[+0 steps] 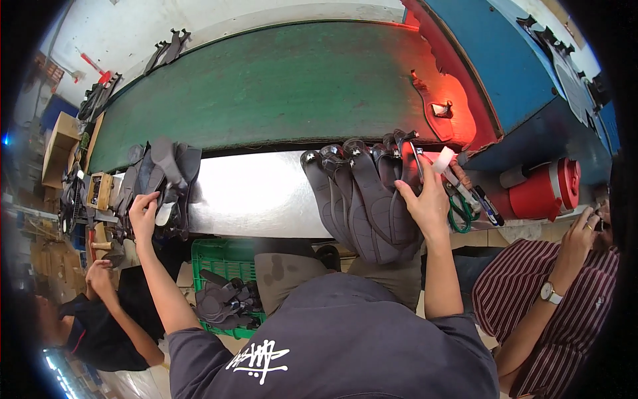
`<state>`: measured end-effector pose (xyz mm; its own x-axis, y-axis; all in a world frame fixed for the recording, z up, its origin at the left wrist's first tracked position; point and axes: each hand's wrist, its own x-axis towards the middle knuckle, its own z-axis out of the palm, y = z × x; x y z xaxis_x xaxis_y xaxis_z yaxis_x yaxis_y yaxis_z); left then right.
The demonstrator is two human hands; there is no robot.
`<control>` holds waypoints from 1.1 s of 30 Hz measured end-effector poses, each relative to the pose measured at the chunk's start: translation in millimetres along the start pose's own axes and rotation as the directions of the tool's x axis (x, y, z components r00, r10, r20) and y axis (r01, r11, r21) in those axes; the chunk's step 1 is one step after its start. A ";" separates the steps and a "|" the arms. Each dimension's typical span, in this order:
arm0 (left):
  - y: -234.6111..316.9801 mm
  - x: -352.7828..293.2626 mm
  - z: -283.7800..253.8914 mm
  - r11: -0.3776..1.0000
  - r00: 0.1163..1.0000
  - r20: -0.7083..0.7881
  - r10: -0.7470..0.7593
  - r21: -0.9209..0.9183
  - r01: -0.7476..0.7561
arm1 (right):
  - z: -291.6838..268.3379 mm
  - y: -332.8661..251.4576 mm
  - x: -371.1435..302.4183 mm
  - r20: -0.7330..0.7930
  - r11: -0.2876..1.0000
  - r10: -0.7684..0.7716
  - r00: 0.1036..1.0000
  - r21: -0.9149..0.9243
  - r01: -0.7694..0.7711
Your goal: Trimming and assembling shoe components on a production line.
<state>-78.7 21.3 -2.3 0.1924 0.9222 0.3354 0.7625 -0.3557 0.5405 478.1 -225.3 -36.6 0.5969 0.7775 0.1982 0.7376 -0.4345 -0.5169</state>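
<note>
On the left, my left hand [144, 216] has its fingers closed at the edge of a pile of dark sandal parts [183, 166]. It pinches a dark sole there, partly hidden by the fingers. My right hand [428, 206] is at the right end of a row of dark sandals [369, 206], thumb and forefinger apart, touching the outermost one. The row stands along the metal bench top [252, 189], its lower ends over my lap. A white, short cylinder [443, 159] shows beside the right fingertips; whether they touch it is unclear.
A green conveyor belt [266, 86] runs behind the bench, carrying a red-lit sandal [435, 110] near the blue machine [498, 60]. Pens [488, 206] and a red cylinder [545, 189] lie right. A green crate [226, 253] holds dark parts. Co-workers sit at left [113, 319] and right [545, 292].
</note>
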 end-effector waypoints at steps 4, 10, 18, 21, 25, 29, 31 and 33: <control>9.9 1.5 6.8 0.992 0.998 -0.059 -0.025 0.121 0.032 | 14.8 8.1 5.8 -0.049 0.980 -0.032 0.998 0.196 0.041; 81.4 -11.0 47.3 0.994 0.981 -0.172 0.088 0.085 -0.075 | -20.8 14.0 17.3 0.311 0.517 0.193 0.930 0.774 -0.366; 47.5 -14.0 116.2 0.885 0.962 -0.030 0.270 0.403 -0.235 | -56.4 -8.3 -0.3 0.216 0.379 -0.003 0.976 0.904 -0.199; 50.8 -5.3 104.3 0.914 0.956 -0.193 0.220 0.384 -0.132 | -62.4 -13.9 -12.7 0.217 0.381 -0.075 0.973 0.908 -0.173; 41.6 7.3 83.1 0.934 0.958 -0.286 -0.017 0.338 0.117 | -60.2 -16.6 -21.8 0.281 0.349 -0.165 0.945 0.913 -0.211; 37.6 22.5 74.8 0.966 0.964 -0.240 -0.119 0.198 0.168 | -56.8 -52.6 -30.6 0.307 0.422 -0.170 0.937 0.881 -0.212; 40.0 25.6 42.9 0.970 0.916 -0.393 -0.078 0.181 0.160 | -54.6 -62.0 -35.8 0.328 0.477 -0.190 0.925 0.855 -0.205; 31.5 25.8 0.3 0.941 0.896 -0.436 -0.080 0.265 0.213 | -53.0 -58.5 -35.8 0.352 0.529 -0.304 0.885 0.835 -0.150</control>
<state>-49.5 34.0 23.1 -0.1580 0.7892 0.5935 0.9216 -0.0979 0.3755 430.3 -251.8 30.7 0.1929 0.9804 0.0398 0.0365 0.0333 -0.9988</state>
